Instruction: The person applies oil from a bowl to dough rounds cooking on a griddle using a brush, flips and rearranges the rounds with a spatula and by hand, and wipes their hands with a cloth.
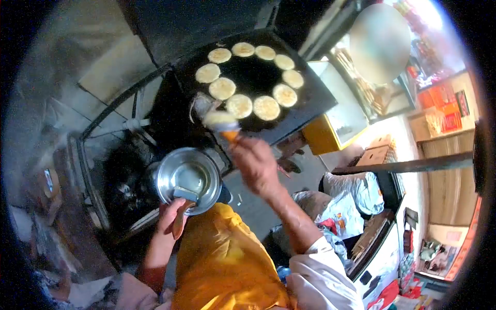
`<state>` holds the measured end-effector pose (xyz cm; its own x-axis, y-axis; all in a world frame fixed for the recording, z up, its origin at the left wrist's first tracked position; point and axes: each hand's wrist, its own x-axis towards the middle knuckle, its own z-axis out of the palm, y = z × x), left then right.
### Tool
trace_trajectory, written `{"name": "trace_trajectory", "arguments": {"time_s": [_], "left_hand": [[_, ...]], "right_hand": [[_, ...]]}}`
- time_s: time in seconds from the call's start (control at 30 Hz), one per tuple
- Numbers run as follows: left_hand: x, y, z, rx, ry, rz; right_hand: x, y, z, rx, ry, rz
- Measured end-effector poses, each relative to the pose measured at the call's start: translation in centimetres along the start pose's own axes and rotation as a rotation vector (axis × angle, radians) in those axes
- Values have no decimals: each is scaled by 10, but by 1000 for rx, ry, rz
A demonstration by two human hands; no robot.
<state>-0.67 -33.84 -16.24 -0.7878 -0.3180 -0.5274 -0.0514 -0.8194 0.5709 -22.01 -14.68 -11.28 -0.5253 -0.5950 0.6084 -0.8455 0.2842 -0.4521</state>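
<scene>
My left hand grips a shiny metal bowl with pale liquid in it, together with a flat-bladed tool with a wooden handle, its blade over the bowl's near rim. My right hand is closed round the orange handle of a brush, which looks blurred, its pale head at the griddle's near edge. On the dark griddle several round flatbreads lie in a ring, some lightly browned. Just beyond the brush, a crumpled greyish thing sits at the griddle's corner; its kind is unclear.
A yellow-sided box with a pale inside adjoins the griddle's right side. Metal framing and a dark sooty area lie to the left. White plastic bags are piled at the right. Another person stands behind the counter, upper right.
</scene>
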Motion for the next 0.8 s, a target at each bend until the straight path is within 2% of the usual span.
{"name": "trace_trajectory", "arguments": {"time_s": [0.07,0.13,0.23,0.27,0.33,0.4,0.47,0.5,0.6,0.63,0.67,0.73,0.77,0.8], "left_hand": [[-20,-12,-19,24,26,-81],[-37,-16,-19,-53,-25,-169],[-65,-20,-25,-118,-40,-161],[-74,-20,-28,-132,-20,-133],[-90,-18,-45,-168,63,-238],[-93,-33,-107,-220,-83,-231],[-121,8,-87,-34,243,-176],[-112,3,-120,-176,289,-142],[-131,48,-165,-242,304,20],[-140,69,-180,-238,274,66],[-139,78,-219,-195,358,68],[-147,107,-286,-238,368,153],[-163,133,-296,-252,543,153],[-175,148,-312,-220,547,274]], "right_hand": [[-14,-54,-21,87,-128,-160],[-35,-101,-26,27,-254,-155],[-56,-139,-23,19,-379,-216],[-63,-146,-15,0,-422,-218],[-65,-173,-8,35,-475,-269],[-64,-205,-18,58,-559,-147],[-83,-217,-13,54,-555,-79],[-101,-217,-5,77,-562,45],[-182,-208,33,143,-586,491],[-203,-210,45,170,-585,572],[-227,-210,56,194,-586,654],[-297,-193,84,199,-678,860],[-316,-201,93,88,-733,877],[-333,-208,98,-33,-793,891]]}}
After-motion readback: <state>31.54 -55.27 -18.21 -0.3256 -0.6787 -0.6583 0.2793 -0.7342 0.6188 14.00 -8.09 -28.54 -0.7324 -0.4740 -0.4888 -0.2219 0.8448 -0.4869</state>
